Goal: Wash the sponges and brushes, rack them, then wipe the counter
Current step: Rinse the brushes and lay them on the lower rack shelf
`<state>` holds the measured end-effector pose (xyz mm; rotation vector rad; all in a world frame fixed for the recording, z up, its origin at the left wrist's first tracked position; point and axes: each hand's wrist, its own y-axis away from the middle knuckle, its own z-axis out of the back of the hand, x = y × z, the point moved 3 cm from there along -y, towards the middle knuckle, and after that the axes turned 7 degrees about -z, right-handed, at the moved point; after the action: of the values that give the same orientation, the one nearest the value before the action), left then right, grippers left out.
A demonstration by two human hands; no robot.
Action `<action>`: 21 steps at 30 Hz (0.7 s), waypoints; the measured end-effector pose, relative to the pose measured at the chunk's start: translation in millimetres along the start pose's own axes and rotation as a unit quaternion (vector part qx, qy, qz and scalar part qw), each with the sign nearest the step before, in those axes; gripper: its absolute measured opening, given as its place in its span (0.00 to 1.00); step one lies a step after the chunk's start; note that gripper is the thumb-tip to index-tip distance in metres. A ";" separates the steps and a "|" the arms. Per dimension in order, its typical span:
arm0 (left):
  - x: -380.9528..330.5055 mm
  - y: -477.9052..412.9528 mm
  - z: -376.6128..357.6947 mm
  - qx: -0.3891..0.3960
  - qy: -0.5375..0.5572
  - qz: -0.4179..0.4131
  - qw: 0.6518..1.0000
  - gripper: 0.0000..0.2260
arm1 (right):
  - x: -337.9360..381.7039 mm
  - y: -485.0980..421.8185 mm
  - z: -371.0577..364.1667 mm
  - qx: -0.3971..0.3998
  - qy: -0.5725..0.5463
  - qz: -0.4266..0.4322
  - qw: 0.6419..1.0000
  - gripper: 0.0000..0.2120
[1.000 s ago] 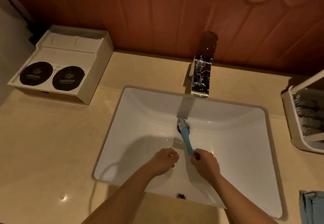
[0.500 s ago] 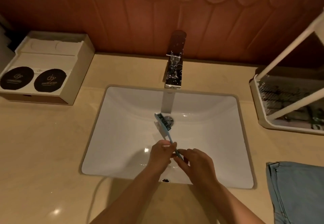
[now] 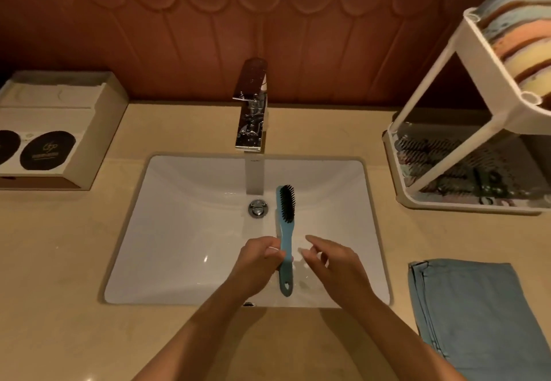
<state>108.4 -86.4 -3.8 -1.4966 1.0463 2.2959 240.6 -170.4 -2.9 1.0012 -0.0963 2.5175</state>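
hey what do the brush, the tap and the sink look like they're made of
Brush: likely smooth blue plastic, one moulded piece, with dark bristles. Tap: polished chromed metal, given its mirror reflections. Sink: probably glazed white ceramic, glossy with small highlights.

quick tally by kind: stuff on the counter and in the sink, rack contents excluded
Brush: 1
Cloth: 1
Rack: 1
Box: 1
Tap: 1
Total: 5
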 end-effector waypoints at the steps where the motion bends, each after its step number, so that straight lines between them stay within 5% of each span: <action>1: -2.2 0.5 -2.5 0.010 -0.027 -0.014 0.999 0.10 | 1.4 -2.2 5.9 -0.014 -0.019 -0.009 1.000 0.33; 3: -10.3 1.8 -10.0 0.025 -0.077 -0.044 0.996 0.12 | 1.1 -7.1 16.9 -0.007 -0.095 -0.086 0.992 0.24; 5: -21.1 4.5 -18.0 0.038 -0.113 -0.078 0.990 0.11 | -0.1 -9.9 22.7 0.016 -0.176 -0.144 0.974 0.27; 12: -58.4 6.5 -57.1 0.082 -0.214 -0.159 0.960 0.10 | -16.2 -2.4 52.7 -0.064 -0.268 -0.145 0.950 0.33; 21: -107.0 -13.4 -115.5 0.087 -0.146 -0.209 0.963 0.06 | -71.1 -1.8 119.5 -0.167 -0.372 -0.176 0.896 0.32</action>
<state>247.7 -131.4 55.7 -1.1351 0.7434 1.9883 364.0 -220.5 37.4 1.5989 -0.5030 1.6086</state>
